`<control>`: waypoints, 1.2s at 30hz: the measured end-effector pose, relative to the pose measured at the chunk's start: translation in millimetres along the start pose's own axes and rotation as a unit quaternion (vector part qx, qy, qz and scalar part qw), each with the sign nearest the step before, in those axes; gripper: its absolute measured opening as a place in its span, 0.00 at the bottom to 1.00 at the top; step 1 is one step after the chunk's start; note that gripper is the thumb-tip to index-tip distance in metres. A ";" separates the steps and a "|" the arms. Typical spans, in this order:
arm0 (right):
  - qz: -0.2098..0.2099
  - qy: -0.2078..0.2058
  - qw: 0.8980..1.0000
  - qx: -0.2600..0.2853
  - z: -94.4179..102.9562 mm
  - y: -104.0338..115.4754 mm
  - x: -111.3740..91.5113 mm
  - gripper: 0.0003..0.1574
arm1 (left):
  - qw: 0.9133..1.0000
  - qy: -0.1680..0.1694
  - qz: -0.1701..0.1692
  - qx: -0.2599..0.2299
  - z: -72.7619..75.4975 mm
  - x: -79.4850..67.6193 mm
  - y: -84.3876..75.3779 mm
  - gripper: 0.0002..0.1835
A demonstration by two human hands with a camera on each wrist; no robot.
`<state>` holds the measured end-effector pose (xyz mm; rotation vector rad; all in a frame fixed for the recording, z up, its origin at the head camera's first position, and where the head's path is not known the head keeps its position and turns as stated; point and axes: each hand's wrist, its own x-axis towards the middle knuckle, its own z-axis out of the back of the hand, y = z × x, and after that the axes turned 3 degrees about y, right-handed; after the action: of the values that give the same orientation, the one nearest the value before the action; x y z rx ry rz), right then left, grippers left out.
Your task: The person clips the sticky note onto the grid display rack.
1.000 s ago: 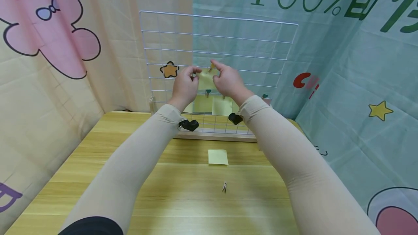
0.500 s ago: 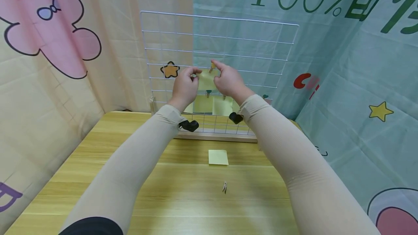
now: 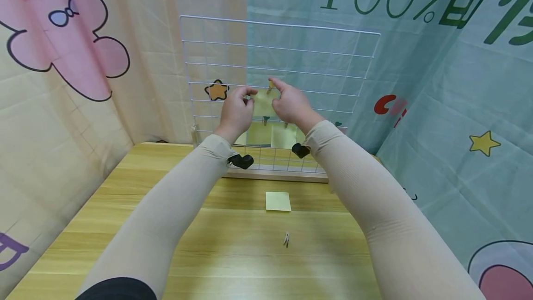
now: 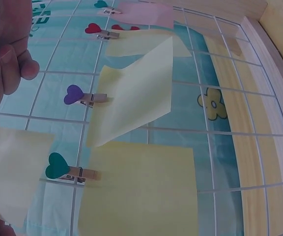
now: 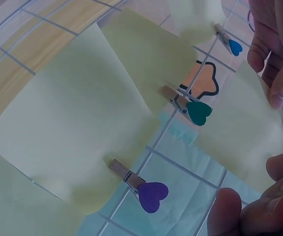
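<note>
My left hand (image 3: pixel 236 110) pinches the left edge of a pale yellow sticky note (image 3: pixel 263 104), held against the white wire grid (image 3: pixel 316 51). At its top edge, my right hand (image 3: pixel 294 104) grips a small wooden clothespin (image 3: pixel 270 88) with a yellow heart. That clothespin is hidden in the right wrist view, where the held note (image 5: pixel 249 128) hangs between both hands. Just below, more sticky notes hang in a row, held by clothespins with a green heart (image 4: pixel 58 165), a purple heart (image 4: pixel 74 94), a red heart (image 4: pixel 94 29) and a blue heart (image 5: pixel 235 47).
On the wooden table (image 3: pixel 225 253) lie a loose sticky note (image 3: pixel 278 201) and, nearer, a small clothespin (image 3: pixel 286 240). The grid stands in a wooden base (image 3: pixel 275 176) at the table's back, before printed curtains (image 3: pixel 437 87). A pink note (image 4: pixel 144 14) hangs at the row's end.
Both hands stay at the held note and its clothespin. The head view has shifted very slightly; nothing else has visibly moved.
</note>
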<state>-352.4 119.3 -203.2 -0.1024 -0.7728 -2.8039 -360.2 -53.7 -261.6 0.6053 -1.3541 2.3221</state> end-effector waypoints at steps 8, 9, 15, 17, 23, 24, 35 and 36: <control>0.005 0.009 1.000 -0.004 0.0 0.4 0.4 0.48 | 1.000 0.002 0.006 -0.007 0.4 -0.7 0.4 0.14; 0.005 0.009 1.000 -0.006 0.2 0.9 0.3 0.48 | 1.000 0.002 0.006 -0.007 0.5 -0.9 0.2 0.14; 0.006 0.014 1.000 -0.003 1.0 3.3 -1.2 0.48 | 1.000 0.001 0.001 0.001 1.4 -2.4 -1.2 0.14; 0.009 0.016 1.000 -0.001 1.0 4.0 -1.4 0.47 | 1.000 0.001 0.001 0.002 1.6 -2.7 -1.4 0.13; 0.018 0.017 1.000 0.008 1.6 4.6 -0.9 0.47 | 1.000 -0.001 0.001 0.001 2.2 -2.1 -2.4 0.14; 0.020 0.017 1.000 0.010 1.8 4.4 -0.9 0.47 | 1.000 -0.001 0.001 0.002 2.2 -1.9 -2.7 0.14; 0.060 0.009 0.997 0.044 2.5 -5.3 -5.8 0.48 | 1.000 0.008 0.005 0.001 5.2 -6.2 -3.8 0.15; 0.064 0.007 0.997 0.046 2.3 -6.7 -6.9 0.48 | 1.000 0.007 0.003 0.003 5.5 -6.6 -3.5 0.15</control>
<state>-347.3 127.5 -205.5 -0.1117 -0.8581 -2.6424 -351.9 -57.7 -260.2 0.5855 -1.3444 2.3328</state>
